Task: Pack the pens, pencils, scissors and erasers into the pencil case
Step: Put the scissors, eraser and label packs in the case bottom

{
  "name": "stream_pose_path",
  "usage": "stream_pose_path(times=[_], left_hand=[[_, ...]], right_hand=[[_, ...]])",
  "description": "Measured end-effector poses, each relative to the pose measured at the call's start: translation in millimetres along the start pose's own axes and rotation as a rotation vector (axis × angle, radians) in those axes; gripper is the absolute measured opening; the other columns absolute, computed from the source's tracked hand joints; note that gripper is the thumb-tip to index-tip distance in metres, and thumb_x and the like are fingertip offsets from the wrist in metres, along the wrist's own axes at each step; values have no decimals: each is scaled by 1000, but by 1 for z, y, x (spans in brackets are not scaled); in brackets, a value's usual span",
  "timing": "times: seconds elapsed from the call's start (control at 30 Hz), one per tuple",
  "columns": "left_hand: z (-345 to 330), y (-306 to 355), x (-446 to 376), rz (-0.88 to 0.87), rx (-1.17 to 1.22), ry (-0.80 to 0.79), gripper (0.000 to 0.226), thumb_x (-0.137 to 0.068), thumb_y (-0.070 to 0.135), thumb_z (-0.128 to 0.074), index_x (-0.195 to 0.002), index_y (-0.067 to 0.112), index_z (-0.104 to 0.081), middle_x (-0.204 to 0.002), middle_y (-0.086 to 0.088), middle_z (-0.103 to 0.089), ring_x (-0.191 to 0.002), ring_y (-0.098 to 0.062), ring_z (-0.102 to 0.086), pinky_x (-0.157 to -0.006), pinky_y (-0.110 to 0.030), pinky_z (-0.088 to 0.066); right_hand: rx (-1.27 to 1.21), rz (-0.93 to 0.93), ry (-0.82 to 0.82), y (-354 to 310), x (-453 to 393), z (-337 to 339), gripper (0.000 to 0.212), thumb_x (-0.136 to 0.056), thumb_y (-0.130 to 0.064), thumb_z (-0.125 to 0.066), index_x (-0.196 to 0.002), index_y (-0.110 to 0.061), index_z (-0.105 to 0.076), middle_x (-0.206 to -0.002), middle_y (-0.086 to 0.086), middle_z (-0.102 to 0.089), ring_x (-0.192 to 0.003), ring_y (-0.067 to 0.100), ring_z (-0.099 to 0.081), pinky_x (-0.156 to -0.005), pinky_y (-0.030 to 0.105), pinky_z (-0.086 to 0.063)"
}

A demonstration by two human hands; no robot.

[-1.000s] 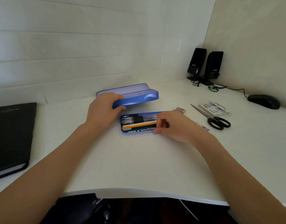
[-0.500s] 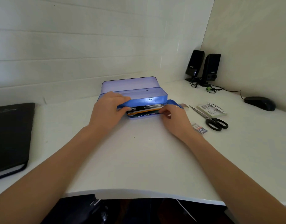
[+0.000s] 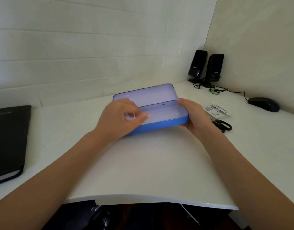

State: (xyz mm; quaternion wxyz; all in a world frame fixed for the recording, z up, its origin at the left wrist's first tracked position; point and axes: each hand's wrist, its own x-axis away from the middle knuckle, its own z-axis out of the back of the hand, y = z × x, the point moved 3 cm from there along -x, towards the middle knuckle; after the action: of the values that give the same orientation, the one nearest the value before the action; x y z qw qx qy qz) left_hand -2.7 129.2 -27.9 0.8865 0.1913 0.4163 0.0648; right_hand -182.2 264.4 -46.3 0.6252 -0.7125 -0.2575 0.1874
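Observation:
The blue pencil case (image 3: 161, 126) lies on the white desk with its pale lid (image 3: 146, 95) tilted open at the back. An empty inner tray covers the lower layer, so the pens and pencils are hidden. My left hand (image 3: 119, 118) grips the case's left end, thumb and fingers over the tray. My right hand (image 3: 194, 115) holds the right end. Black-handled scissors (image 3: 224, 125) lie on the desk just right of my right wrist, partly hidden by it. A white labelled eraser packet (image 3: 216, 111) sits behind them.
A black notebook (image 3: 8, 138) lies at the left edge. Two black speakers (image 3: 206, 67) with cables stand in the back right corner, and a black mouse (image 3: 263, 104) sits by the right wall. The desk's front edge (image 3: 143, 196) curves close to me.
The inner tray has folded down over the pens and pencils. My right hand moved from the pens to the case's right end. The view shifted closer to the case.

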Motion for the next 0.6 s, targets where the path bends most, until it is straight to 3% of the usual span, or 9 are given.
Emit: stream_pose_path(times=[0.13, 0.2, 0.23, 0.3, 0.4, 0.5, 0.6], left_hand=[[19, -22, -10, 264, 124, 211, 30, -86, 39, -51, -78, 19, -72, -78, -9, -70, -77, -20, -54, -71, -26, -39], [20, -42, -12, 430, 106, 259, 22, -89, 31, -54, -92, 14, -69, -93, -9, -70, -81, -17, -54, -68, -14, -38], [19, -51, -11, 521, 118, 256, 21, -89, 27, -57, -102, 13, -65, -101, -7, -67, -84, -14, -54, -68, -11, -37], [12, -65, -8, 684, 173, 194, 32, -87, 28, -59, -116, 13, -56, -110, -3, -58, -93, -15, -52, -77, -19, -37], [6, -73, -5, 760, 214, 137, 32, -88, 29, -58, -116, 14, -57, -107, 1, -56, -96, -15, -52, -80, -25, -36], [7, -80, -6, 764, 239, 148, 25, -86, 23, -59, -109, 11, -62, -104, -1, -59, -95, -15, -53, -80, -25, -37], [6, -85, -4, 759, 230, 88, 25, -84, 13, -59, -108, 10, -62, -105, -2, -60, -94, -17, -53, -80, -27, -38]], right_hand=[[20, 26, -97, 1, 4, -6, 28, -88, -16, -53, -112, -9, -65, -107, 10, -68, -90, 23, -62, -69, 31, -53], [57, 18, -139, 1, 6, -7, 41, -79, -23, -58, -116, -5, -63, -109, 13, -65, -90, 24, -60, -66, 29, -51], [81, 7, -152, 0, 8, -8, 51, -73, -28, -60, -117, -2, -60, -106, 15, -62, -89, 24, -57, -63, 29, -48], [116, -11, -173, 0, 10, -8, 68, -64, -34, -63, -119, 5, -53, -101, 15, -54, -87, 25, -51, -57, 26, -46], [159, -30, -193, -2, 11, -7, 78, -56, -34, -61, -124, 3, -48, -102, 13, -52, -87, 24, -52, -60, 27, -49], [252, -48, -158, -5, 13, -7, 62, -56, -21, -55, -115, -5, -57, -100, 10, -57, -86, 23, -53, -69, 34, -43], [436, 6, -77, -8, 15, -6, 32, -73, -11, -52, -104, -14, -59, -90, 2, -59, -74, 19, -54, -61, 28, -41]])
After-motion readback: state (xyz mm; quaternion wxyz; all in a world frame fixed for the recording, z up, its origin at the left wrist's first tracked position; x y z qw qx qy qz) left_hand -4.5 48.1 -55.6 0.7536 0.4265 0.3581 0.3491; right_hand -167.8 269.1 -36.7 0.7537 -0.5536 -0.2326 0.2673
